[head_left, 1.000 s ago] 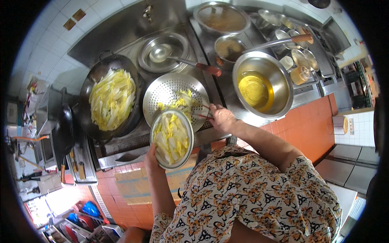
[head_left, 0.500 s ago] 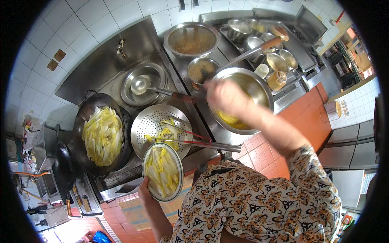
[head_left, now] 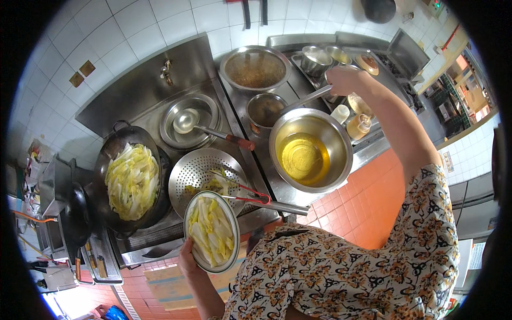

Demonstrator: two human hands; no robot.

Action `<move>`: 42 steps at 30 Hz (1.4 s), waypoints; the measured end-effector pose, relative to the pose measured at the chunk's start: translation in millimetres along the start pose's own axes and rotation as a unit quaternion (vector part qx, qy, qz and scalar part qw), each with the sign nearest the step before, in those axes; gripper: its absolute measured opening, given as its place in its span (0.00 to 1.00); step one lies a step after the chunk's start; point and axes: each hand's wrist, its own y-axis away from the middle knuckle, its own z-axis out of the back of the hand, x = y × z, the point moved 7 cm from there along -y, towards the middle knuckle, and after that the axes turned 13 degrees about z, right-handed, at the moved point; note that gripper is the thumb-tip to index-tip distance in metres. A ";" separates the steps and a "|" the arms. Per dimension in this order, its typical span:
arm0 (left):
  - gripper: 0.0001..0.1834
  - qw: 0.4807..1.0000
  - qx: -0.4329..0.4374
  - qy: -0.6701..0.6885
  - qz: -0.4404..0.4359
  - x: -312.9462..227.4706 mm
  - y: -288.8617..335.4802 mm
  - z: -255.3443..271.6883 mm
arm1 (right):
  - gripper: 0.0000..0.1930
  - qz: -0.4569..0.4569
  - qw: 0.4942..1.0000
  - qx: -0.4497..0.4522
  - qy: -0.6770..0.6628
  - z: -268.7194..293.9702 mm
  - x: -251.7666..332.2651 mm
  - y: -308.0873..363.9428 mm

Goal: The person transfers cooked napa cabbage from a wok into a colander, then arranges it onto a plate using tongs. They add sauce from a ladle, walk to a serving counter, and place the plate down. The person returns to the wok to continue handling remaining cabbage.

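Nearest: left hand (head_left: 189, 262), fingers clamped on the lower-left edge of a white oval plate with a thin green line round its rim (head_left: 220, 269). Plate is in the air, tilted, carrying cut yellow-and-white cabbage (head_left: 211, 229). Handling: keep grip firm and plate closer to level, or strips may slide.

Just beyond: thin metal tongs with red handles (head_left: 256, 200), touched by neither hand, 2 arms spread across a round perforated steel strainer (head_left: 185, 162) holding leaf scraps (head_left: 216, 185). Best to keep plate clear of the tongs.

Left: black iron wok with a loop handle (head_left: 124, 137), larger cabbage heap (head_left: 133, 181) inside.

Farther right: deep round steel bowl (head_left: 336, 136) of clear yellow liquid (head_left: 304, 159), on the steel surface (head_left: 262, 153). Past it, right hand (head_left: 346, 80), fingers closed round a long steel-shafted utensil (head_left: 309, 98). Its far end points toward a small round steel pot (head_left: 258, 126); cannot tell whether the head sits inside. Slow, steady lifting would limit drips.

Farthest: wide steel basin with brown contents (head_left: 224, 66).
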 end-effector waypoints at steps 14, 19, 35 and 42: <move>0.28 0.999 0.040 -0.024 0.015 3.5 -18.8 -10.9 | 0.09 -0.018 0.990 -0.072 0.119 83.6 36.6 48.1; 0.23 0.999 0.041 0.002 -0.010 -0.4 -15.9 -17.7 | 0.09 -0.028 0.992 -0.081 0.096 81.8 28.0 55.5; 0.24 0.998 0.061 0.004 -0.025 -3.9 -3.1 -39.4 | 0.12 -0.057 0.996 -0.067 0.025 54.8 17.0 57.5; 0.24 0.997 0.072 0.009 -0.021 1.0 -3.6 -46.1 | 0.12 -0.049 0.996 -0.067 0.020 47.7 12.2 58.7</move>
